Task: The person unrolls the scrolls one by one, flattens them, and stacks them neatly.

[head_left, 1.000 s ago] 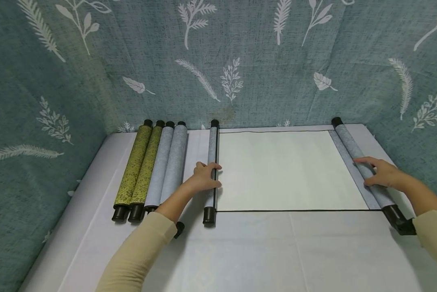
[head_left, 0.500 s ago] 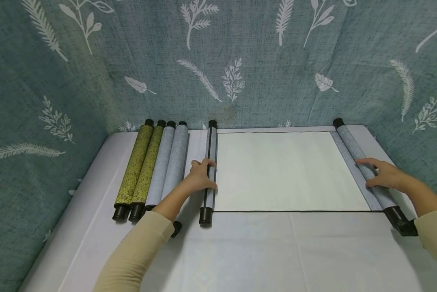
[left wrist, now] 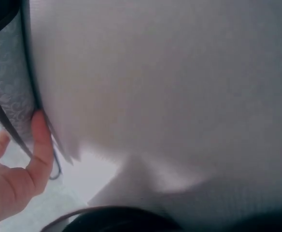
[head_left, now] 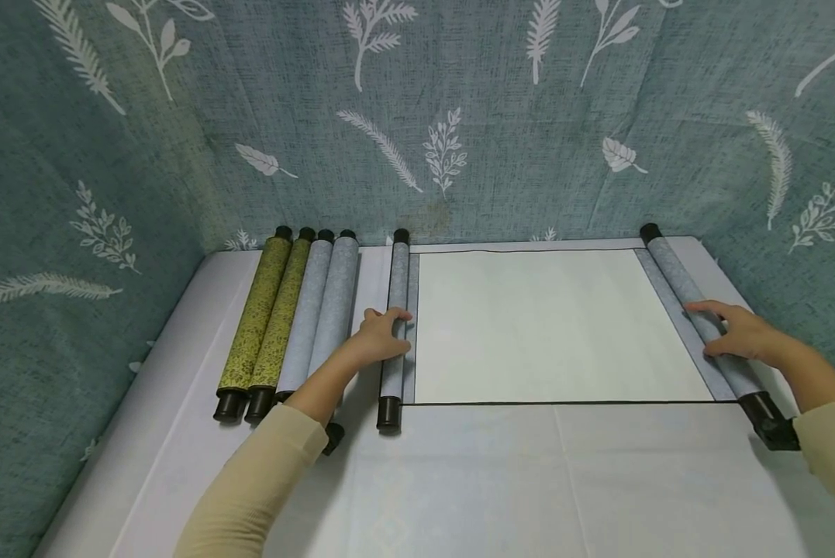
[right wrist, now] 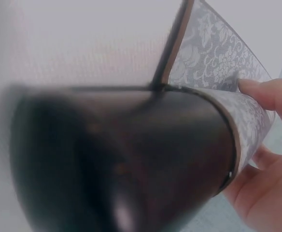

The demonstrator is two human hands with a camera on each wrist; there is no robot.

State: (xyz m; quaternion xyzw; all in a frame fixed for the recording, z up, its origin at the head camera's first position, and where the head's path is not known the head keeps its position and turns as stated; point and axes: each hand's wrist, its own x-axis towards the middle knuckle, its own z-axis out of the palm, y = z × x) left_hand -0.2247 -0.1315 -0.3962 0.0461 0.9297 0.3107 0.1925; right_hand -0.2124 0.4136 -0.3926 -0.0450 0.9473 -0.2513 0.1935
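Observation:
A hanging scroll lies partly unrolled on the white-covered table, its pale blank sheet (head_left: 557,325) flat between two grey-blue patterned rolls with black end knobs. My left hand (head_left: 375,339) grips the thin left roll (head_left: 393,291) near its middle, thumb on one side and fingers across. At the other end, my right hand (head_left: 741,333) holds the thicker right roll (head_left: 674,267) between thumb and fingers. In the left wrist view the patterned roll (left wrist: 8,72) shows beside my fingers. The right wrist view has a dark knob (right wrist: 179,140) close up, with the hand behind it.
Left of the open scroll lie two rolled yellow-green scrolls (head_left: 257,314) and two rolled grey-blue scrolls (head_left: 335,302), side by side; my left forearm covers their near ends. A teal cloth (head_left: 529,170) with white leaf prints rises behind the table (head_left: 494,480) and at both sides.
The left roll has turned and shifted a little leftward with my left hand, so a grey-blue border strip now shows beside it. My right hand and roll have edged slightly right.

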